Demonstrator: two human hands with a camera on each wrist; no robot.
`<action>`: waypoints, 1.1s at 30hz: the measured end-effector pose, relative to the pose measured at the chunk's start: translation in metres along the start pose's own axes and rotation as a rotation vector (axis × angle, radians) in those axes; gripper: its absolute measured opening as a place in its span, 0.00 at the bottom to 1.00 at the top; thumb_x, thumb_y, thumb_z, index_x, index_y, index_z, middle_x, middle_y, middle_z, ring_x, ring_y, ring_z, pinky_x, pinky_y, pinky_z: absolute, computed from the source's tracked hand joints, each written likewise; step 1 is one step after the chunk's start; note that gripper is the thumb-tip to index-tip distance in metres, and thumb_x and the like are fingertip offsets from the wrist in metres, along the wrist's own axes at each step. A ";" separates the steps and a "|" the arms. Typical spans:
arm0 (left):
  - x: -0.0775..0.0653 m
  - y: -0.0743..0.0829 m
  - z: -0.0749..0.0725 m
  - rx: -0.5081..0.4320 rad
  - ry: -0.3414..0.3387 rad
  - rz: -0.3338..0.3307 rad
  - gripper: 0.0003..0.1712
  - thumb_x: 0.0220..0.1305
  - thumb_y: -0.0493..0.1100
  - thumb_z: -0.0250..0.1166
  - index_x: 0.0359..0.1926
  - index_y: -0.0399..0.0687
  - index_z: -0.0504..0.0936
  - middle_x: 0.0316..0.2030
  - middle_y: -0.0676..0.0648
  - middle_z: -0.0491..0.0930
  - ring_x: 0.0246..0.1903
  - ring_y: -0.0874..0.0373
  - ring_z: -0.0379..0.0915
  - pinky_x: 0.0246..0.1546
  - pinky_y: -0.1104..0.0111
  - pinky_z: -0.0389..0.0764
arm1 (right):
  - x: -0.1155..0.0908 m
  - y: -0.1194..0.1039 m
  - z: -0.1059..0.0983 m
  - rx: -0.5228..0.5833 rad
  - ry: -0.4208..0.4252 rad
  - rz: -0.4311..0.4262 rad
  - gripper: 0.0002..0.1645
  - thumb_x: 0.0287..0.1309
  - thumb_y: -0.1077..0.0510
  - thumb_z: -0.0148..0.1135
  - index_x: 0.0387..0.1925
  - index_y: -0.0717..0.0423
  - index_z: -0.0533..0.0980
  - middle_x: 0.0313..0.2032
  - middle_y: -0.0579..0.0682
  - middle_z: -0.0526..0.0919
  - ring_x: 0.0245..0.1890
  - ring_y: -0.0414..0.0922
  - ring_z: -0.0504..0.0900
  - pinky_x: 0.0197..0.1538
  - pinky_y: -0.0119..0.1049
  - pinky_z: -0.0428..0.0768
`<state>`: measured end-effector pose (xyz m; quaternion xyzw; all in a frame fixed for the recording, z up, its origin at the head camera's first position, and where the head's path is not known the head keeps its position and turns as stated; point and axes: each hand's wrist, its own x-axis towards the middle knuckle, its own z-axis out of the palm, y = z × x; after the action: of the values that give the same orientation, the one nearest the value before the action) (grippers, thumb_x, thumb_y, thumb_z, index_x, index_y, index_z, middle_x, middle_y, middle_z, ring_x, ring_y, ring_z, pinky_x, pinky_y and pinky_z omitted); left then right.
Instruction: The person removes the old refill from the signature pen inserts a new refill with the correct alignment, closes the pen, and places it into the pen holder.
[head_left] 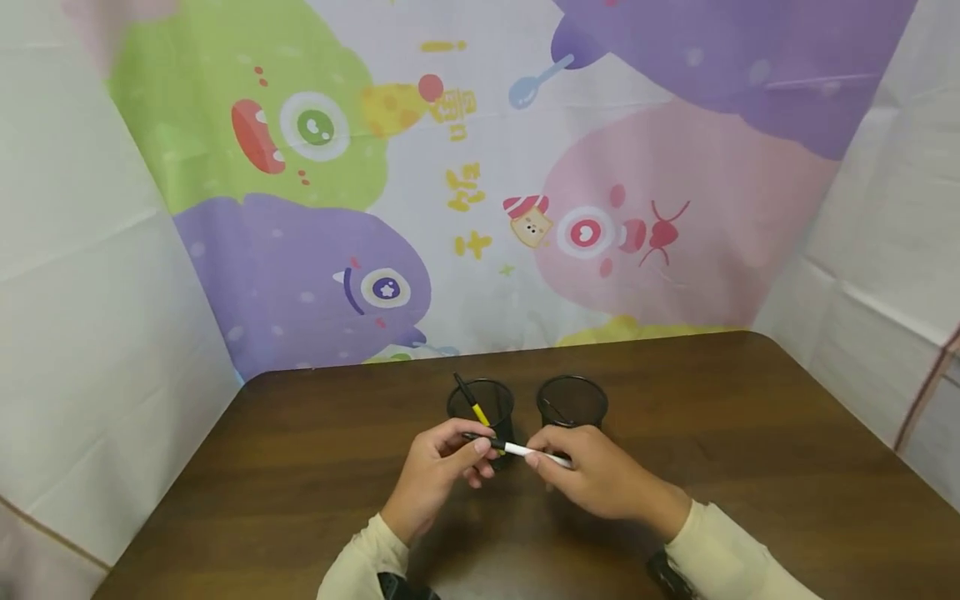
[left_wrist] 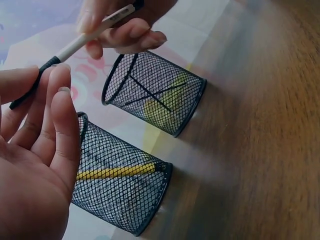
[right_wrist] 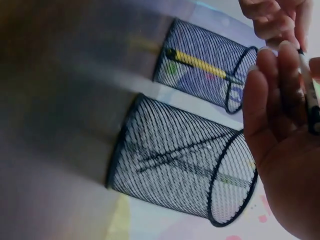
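A pen with a white barrel and a black end (head_left: 517, 449) is held level between both hands above the table. My left hand (head_left: 442, 467) pinches its black end between thumb and index finger, the other fingers loosely bent. My right hand (head_left: 600, 475) pinches the white barrel near the other end. Just beyond the left hand stands a black mesh pen cup (left_wrist: 125, 200), with a yellow-and-black pen (head_left: 468, 398) leaning in it. A second black mesh cup (left_wrist: 155, 92) stands to its right, behind the right hand. Thin dark sticks (right_wrist: 187, 150) cross inside it.
Both cups stand upright on a dark brown wooden table (head_left: 315, 500). A cartoon-printed cloth (head_left: 480, 317) hangs along the table's far edge. White cloth walls (head_left: 97, 275) rise at the left and right.
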<state>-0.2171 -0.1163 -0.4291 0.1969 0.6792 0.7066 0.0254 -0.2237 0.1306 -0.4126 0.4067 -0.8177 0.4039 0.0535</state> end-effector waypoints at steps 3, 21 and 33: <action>0.000 0.001 0.001 -0.012 0.007 0.026 0.17 0.70 0.39 0.64 0.50 0.27 0.78 0.36 0.32 0.82 0.29 0.55 0.82 0.28 0.68 0.82 | 0.000 0.002 0.003 0.106 0.009 0.040 0.09 0.74 0.50 0.56 0.37 0.42 0.80 0.21 0.36 0.78 0.20 0.36 0.76 0.25 0.31 0.74; 0.003 0.003 0.002 -0.048 0.006 0.078 0.13 0.69 0.37 0.64 0.49 0.29 0.80 0.36 0.29 0.83 0.28 0.55 0.81 0.27 0.67 0.82 | -0.001 0.007 -0.019 0.297 0.071 0.124 0.11 0.71 0.56 0.60 0.31 0.51 0.82 0.20 0.45 0.81 0.23 0.44 0.82 0.30 0.38 0.83; -0.001 -0.002 0.005 0.014 0.048 0.096 0.12 0.69 0.37 0.65 0.46 0.29 0.82 0.31 0.42 0.85 0.26 0.58 0.81 0.27 0.70 0.81 | -0.005 0.011 -0.013 0.303 0.072 0.109 0.09 0.69 0.57 0.62 0.30 0.49 0.82 0.19 0.44 0.80 0.22 0.41 0.79 0.26 0.31 0.75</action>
<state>-0.2155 -0.1116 -0.4316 0.2122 0.6743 0.7068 -0.0264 -0.2309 0.1470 -0.4125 0.3501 -0.7658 0.5394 -0.0011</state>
